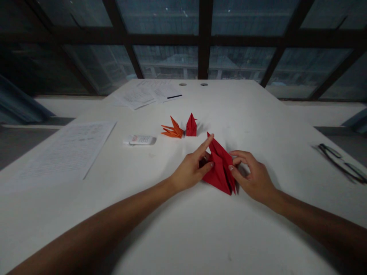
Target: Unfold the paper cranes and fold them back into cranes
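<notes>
A large piece of red folded paper, with pointed flaps and creases, is held between my two hands over the white table. My left hand grips its left side, thumb on the front face and index finger stretched along the upper point. On the right edge, my right hand pinches a flap between thumb and fingers. Some of the fingertips are hidden behind the paper. Just beyond stand a small red origami figure and an orange origami figure with several spiky points.
A white printed tube or packet lies left of the origami. Written sheets cover the table's left side, with more papers and a black strip at the back. Glasses rest near the right edge. Dark-framed windows stand behind.
</notes>
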### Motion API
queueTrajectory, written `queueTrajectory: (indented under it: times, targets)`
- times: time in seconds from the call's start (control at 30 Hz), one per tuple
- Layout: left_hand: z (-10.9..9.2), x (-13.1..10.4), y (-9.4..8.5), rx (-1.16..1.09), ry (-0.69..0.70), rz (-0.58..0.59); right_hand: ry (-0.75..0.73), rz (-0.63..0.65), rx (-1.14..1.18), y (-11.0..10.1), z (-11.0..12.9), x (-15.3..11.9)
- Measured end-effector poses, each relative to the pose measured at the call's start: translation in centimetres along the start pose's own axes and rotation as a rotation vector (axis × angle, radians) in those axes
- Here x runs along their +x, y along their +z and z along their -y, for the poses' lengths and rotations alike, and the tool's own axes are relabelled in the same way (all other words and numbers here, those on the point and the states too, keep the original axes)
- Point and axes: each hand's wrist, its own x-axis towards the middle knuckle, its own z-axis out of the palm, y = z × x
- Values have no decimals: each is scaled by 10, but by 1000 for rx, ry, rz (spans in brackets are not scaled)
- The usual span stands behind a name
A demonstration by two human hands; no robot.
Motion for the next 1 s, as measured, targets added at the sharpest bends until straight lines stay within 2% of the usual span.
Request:
queueTrajectory:
  times: [0.17, 0.37, 0.63, 1.0]
  targets:
    - [-6, 1, -1, 155, 63, -9, -64, -14, 10, -2, 0, -1]
    - [-13, 1, -1, 43, -21, 12, -44, 24, 23, -2, 2, 3]
    - [-4, 2, 0, 25, -71, 10, -29, 64, 4, 1, 1, 6]
    - [-6, 2, -3, 93, 97, 81, 14, 92, 31, 0, 2, 7]
